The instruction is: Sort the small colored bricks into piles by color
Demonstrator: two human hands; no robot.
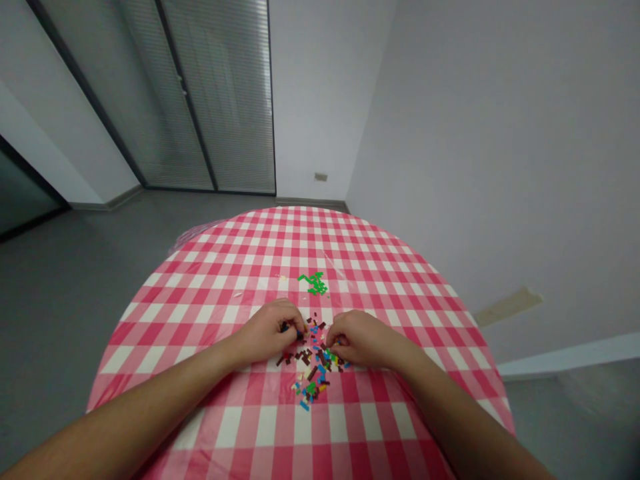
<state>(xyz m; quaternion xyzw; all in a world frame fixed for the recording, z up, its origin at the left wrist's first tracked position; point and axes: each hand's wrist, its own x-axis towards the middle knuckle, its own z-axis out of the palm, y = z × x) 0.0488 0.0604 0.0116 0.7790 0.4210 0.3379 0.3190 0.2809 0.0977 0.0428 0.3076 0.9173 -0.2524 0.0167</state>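
A loose spread of small toy building bricks (313, 373) in brown, blue, green, yellow and cream lies between and below my hands. My left hand (273, 327) rests at the left edge of the spread, its fingers curled down over some dark pieces. Across from it, my right hand (357, 337) has its fingers bent in and pressed together at the right side of the bricks. What either hand pinches is hidden or too small to make out. Farther back sits a separate heap of green bricks (317, 285).
A red-and-white checked tablecloth (260, 427) covers the round table. Beyond the green heap, a few pale bits (283, 277) lie on the cloth. A wall (500, 167) stands to the right, and glass doors with blinds (220, 100) stand past the table.
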